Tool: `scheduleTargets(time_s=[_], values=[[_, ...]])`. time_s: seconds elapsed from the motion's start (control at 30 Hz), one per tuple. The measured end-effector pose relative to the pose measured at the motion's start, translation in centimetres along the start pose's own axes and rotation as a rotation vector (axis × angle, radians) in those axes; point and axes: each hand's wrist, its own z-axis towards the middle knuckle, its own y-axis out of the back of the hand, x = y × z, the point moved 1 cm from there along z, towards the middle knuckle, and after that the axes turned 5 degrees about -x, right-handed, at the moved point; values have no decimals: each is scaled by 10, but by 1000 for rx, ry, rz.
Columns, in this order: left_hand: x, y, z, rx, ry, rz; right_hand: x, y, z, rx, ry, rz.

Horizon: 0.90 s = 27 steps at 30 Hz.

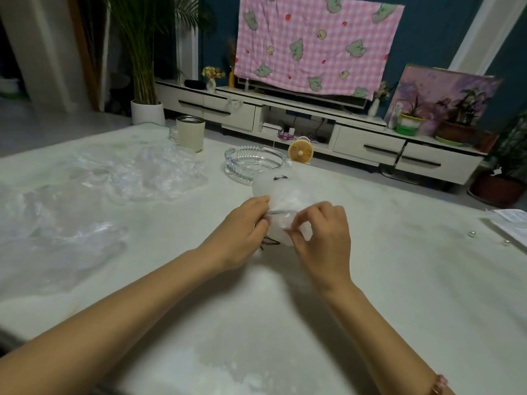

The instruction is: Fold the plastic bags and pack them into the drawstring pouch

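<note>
Living-room setup: pale marble-look table (399,280) fills the foreground, low white TV cabinet (356,132) along the far wall with a pink checked cloth (313,44) draped over what stands on it. Both hands work at table centre on the drawstring pouch (281,195), a translucent white sack lying on the tabletop with its closed end pointing away toward the glass ashtray (253,163) and its mouth toward the person. Left hand (242,232) pinches the left side of the pouch mouth, thumb and fingers closed on the fabric edge. Right hand (322,238) pinches the right side, thumb and forefinger clamped on the rim, other fingers curled loosely. Something clear and glossy shows at the mouth between the two hands; cannot tell for sure whether it is a folded bag or just the pouch fabric. Dark drawstring (269,242) loops out under the pouch just beside the left hand; another dark bit of cord shows at the pouch's far end. Loose plastic bags (159,172), clear and crumpled, sit in a pile on the left of the table, well apart from the pouch, with more flattened clear plastic nearer the left edge. Beige cup (190,132) stands behind the pile. Small yellow fan (300,151) is beyond the ashtray. Papers (510,223) lie at the right edge.
</note>
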Motion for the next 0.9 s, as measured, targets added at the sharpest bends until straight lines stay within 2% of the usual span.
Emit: scheduleTargets(time_s=[0.07,0.13,0.23,0.4,0.5,0.57,0.73,0.8,0.9], values=[[0,3,-5,-28,-9,-66,1,-6,6,-17,-1,-76],[0,6,-7,-33,-13,-121,3,-17,12,44,-9,-88],[3,7,-8,14,-5,-121,10,-33,20,188,1,-118],[17,9,-15,37,-1,-9,32,-59,35,518,-138,-346],[24,17,-22,137,131,246,42,-73,38,593,-100,-400],[33,33,-36,134,130,383,45,-78,36,640,-77,-402],[55,104,-93,-86,88,576,44,-59,29,731,-84,-368],[70,136,-108,-101,119,753,52,-47,23,688,-66,-333],[92,161,-124,-7,186,907,71,-37,12,560,-92,-153]])
